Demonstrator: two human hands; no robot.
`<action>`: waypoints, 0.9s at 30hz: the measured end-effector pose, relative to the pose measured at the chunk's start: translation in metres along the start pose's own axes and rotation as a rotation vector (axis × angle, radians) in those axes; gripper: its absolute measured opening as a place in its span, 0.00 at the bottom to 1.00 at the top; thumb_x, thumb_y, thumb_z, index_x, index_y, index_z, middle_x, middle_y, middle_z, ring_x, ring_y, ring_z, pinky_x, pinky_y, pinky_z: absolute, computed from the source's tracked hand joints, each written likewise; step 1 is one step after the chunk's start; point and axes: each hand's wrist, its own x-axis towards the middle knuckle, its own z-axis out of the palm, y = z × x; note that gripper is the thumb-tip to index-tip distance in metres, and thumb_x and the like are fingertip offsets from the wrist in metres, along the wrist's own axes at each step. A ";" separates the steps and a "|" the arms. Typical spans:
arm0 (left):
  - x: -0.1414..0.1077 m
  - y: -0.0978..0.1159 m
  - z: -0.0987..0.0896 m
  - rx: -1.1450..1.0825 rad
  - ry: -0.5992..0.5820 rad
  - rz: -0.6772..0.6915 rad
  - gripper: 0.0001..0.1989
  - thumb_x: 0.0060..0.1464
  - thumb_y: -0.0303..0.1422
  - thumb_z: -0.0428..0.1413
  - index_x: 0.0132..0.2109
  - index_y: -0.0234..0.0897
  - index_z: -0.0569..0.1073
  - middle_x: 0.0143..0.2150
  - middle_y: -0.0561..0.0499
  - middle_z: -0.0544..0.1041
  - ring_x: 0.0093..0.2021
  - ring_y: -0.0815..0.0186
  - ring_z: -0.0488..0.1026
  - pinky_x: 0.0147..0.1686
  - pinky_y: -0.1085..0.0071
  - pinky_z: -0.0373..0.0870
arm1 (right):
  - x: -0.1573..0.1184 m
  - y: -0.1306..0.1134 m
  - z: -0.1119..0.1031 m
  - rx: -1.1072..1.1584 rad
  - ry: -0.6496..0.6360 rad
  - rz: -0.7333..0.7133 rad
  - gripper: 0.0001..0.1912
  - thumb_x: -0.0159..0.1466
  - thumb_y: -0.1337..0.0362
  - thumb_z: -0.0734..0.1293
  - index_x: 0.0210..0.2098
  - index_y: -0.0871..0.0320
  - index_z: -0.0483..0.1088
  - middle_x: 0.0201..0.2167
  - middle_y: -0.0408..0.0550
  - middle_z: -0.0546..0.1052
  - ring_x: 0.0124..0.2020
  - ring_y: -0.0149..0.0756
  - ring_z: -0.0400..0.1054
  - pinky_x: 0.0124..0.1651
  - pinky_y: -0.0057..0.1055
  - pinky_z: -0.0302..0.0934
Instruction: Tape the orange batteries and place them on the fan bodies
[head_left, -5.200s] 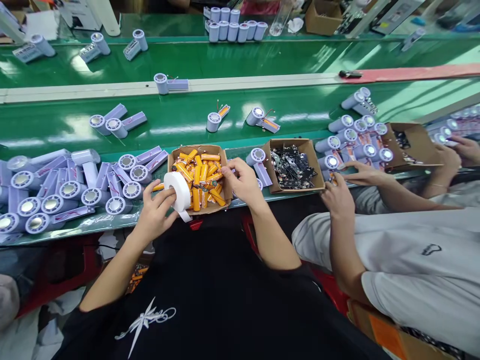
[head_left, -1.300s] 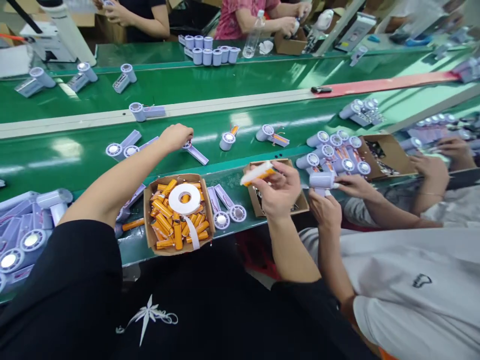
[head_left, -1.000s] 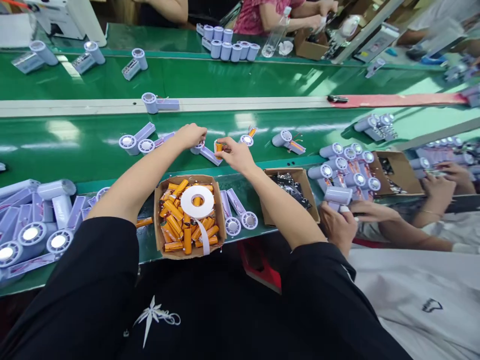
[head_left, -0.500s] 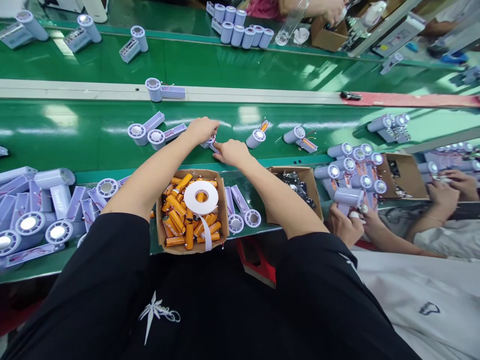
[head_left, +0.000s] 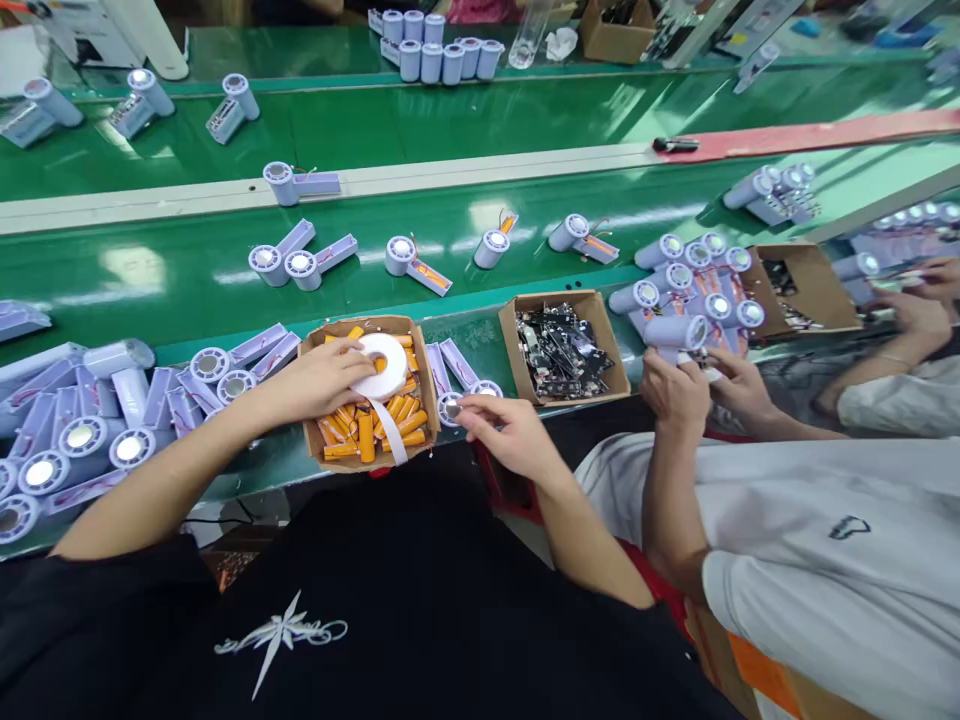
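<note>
My left hand (head_left: pixel 330 380) lies over the left side of a cardboard box (head_left: pixel 433 425), its fingers closed on the edge of a roll of white tape (head_left: pixel 391 377). A loose tape end hangs from the roll. Orange wrapped battery cells (head_left: pixel 366 438) fill the box beneath it. My right hand (head_left: pixel 510 432) is right of the box, its thumb and fingers slightly apart. Its fingertips are at the round end of a lilac fan housing (head_left: pixel 450 408); whether they touch is unclear. A second lilac housing (head_left: pixel 459 362) lies beside it.
Lilac housings (head_left: pixel 82 435) are piled at left. Several more, including one with an orange cell (head_left: pixel 429 275), lie on the green belt (head_left: pixel 360 315). A box of black circuit boards (head_left: pixel 562 350) stands at right. Beyond it, a co-worker's hands (head_left: pixel 679 390) hold a housing.
Both hands have drawn back from a housing on the belt, which now lies there uncovered. The left hand has come to the tape roll, the right to the housings beside the box. The view has shifted.
</note>
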 end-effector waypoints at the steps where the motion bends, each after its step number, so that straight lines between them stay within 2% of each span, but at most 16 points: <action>1: -0.007 0.005 0.004 0.014 0.064 -0.028 0.18 0.67 0.37 0.60 0.61 0.44 0.80 0.64 0.43 0.83 0.72 0.44 0.69 0.72 0.47 0.68 | -0.005 -0.001 0.017 0.070 -0.022 0.049 0.25 0.68 0.44 0.74 0.53 0.57 0.83 0.33 0.47 0.87 0.24 0.35 0.76 0.32 0.32 0.70; 3: -0.016 0.017 0.007 0.032 0.191 -0.070 0.16 0.68 0.37 0.59 0.60 0.42 0.79 0.61 0.41 0.83 0.76 0.42 0.65 0.75 0.40 0.65 | -0.005 -0.011 0.049 0.177 -0.098 0.083 0.30 0.65 0.42 0.76 0.55 0.59 0.82 0.28 0.43 0.84 0.23 0.33 0.72 0.30 0.29 0.66; 4: -0.020 0.024 0.007 0.040 0.240 -0.085 0.16 0.67 0.37 0.60 0.59 0.43 0.78 0.60 0.41 0.84 0.77 0.40 0.63 0.75 0.36 0.63 | -0.002 -0.019 0.062 0.212 -0.156 0.061 0.28 0.66 0.42 0.75 0.53 0.59 0.83 0.25 0.41 0.81 0.23 0.32 0.70 0.30 0.29 0.63; 6: -0.031 0.036 0.006 0.061 0.313 -0.108 0.16 0.65 0.36 0.62 0.58 0.45 0.78 0.59 0.41 0.84 0.78 0.39 0.63 0.75 0.31 0.61 | 0.003 -0.033 0.081 0.250 -0.281 -0.039 0.23 0.71 0.43 0.71 0.40 0.58 0.83 0.21 0.39 0.75 0.23 0.31 0.66 0.30 0.28 0.60; 7: -0.039 0.040 0.006 0.080 0.349 -0.121 0.17 0.64 0.35 0.62 0.59 0.46 0.77 0.59 0.41 0.84 0.77 0.38 0.63 0.75 0.28 0.60 | 0.004 -0.038 0.087 0.244 -0.332 -0.102 0.24 0.73 0.44 0.69 0.34 0.58 0.81 0.19 0.39 0.73 0.23 0.30 0.64 0.31 0.29 0.58; 9: -0.059 0.044 0.007 0.137 0.439 -0.145 0.21 0.61 0.31 0.63 0.61 0.47 0.76 0.60 0.42 0.84 0.75 0.38 0.67 0.75 0.27 0.60 | 0.002 -0.043 0.093 0.163 -0.430 -0.222 0.25 0.76 0.49 0.67 0.28 0.57 0.79 0.20 0.40 0.72 0.24 0.29 0.63 0.32 0.29 0.55; 12: -0.092 0.048 0.013 0.228 0.581 -0.184 0.25 0.61 0.26 0.62 0.63 0.49 0.75 0.61 0.43 0.83 0.70 0.43 0.73 0.75 0.31 0.63 | 0.002 -0.039 0.090 -0.058 -0.650 -0.338 0.17 0.75 0.52 0.72 0.34 0.55 0.83 0.25 0.40 0.78 0.27 0.30 0.68 0.34 0.28 0.55; 13: -0.102 0.050 0.016 0.246 0.613 -0.197 0.25 0.61 0.26 0.62 0.63 0.50 0.75 0.61 0.43 0.83 0.69 0.44 0.74 0.75 0.32 0.64 | 0.006 -0.037 0.087 -0.137 -0.679 -0.349 0.15 0.74 0.52 0.73 0.37 0.54 0.85 0.27 0.41 0.81 0.29 0.32 0.71 0.35 0.29 0.57; 14: -0.110 0.052 0.020 0.256 0.637 -0.209 0.25 0.61 0.26 0.62 0.63 0.50 0.75 0.60 0.43 0.83 0.69 0.44 0.75 0.74 0.33 0.66 | 0.013 -0.034 0.084 -0.216 -0.646 -0.346 0.14 0.74 0.51 0.74 0.41 0.54 0.86 0.30 0.43 0.83 0.31 0.34 0.74 0.37 0.29 0.60; 16: -0.121 0.057 0.027 0.261 0.656 -0.241 0.24 0.61 0.26 0.63 0.62 0.49 0.76 0.59 0.43 0.84 0.69 0.43 0.74 0.73 0.33 0.67 | 0.034 -0.032 0.077 -0.363 -0.421 -0.331 0.14 0.74 0.52 0.74 0.49 0.55 0.85 0.39 0.50 0.86 0.42 0.41 0.79 0.47 0.33 0.67; 18: -0.125 0.063 0.034 0.263 0.657 -0.270 0.23 0.60 0.25 0.63 0.60 0.49 0.77 0.58 0.43 0.84 0.71 0.41 0.72 0.71 0.33 0.68 | 0.060 -0.033 0.071 -0.493 -0.220 -0.341 0.16 0.74 0.56 0.74 0.56 0.58 0.83 0.52 0.58 0.86 0.56 0.49 0.78 0.61 0.41 0.68; 20: -0.125 0.068 0.039 0.266 0.647 -0.291 0.22 0.59 0.25 0.63 0.59 0.48 0.77 0.57 0.43 0.84 0.71 0.40 0.71 0.70 0.33 0.70 | 0.083 -0.038 0.067 -0.599 -0.207 -0.378 0.18 0.74 0.59 0.73 0.61 0.58 0.81 0.62 0.60 0.82 0.66 0.52 0.73 0.70 0.46 0.64; 22: -0.122 0.070 0.043 0.262 0.643 -0.283 0.22 0.58 0.24 0.62 0.58 0.48 0.77 0.56 0.43 0.85 0.69 0.41 0.73 0.69 0.33 0.71 | 0.099 -0.044 0.066 -0.686 -0.246 -0.360 0.16 0.78 0.60 0.67 0.60 0.57 0.81 0.62 0.59 0.83 0.66 0.52 0.74 0.70 0.46 0.64; 24: -0.120 0.072 0.045 0.252 0.648 -0.263 0.22 0.58 0.23 0.62 0.57 0.47 0.77 0.56 0.43 0.85 0.68 0.43 0.74 0.69 0.33 0.71 | 0.107 -0.051 0.070 -0.770 -0.225 -0.244 0.19 0.81 0.58 0.60 0.57 0.56 0.81 0.57 0.59 0.85 0.60 0.52 0.79 0.63 0.44 0.69; 27: -0.116 0.071 0.049 0.235 0.642 -0.249 0.21 0.59 0.23 0.61 0.57 0.46 0.77 0.57 0.42 0.85 0.68 0.43 0.73 0.69 0.34 0.72 | 0.111 -0.058 0.085 -0.847 -0.141 -0.081 0.23 0.79 0.47 0.63 0.58 0.57 0.79 0.55 0.64 0.86 0.56 0.57 0.81 0.55 0.43 0.73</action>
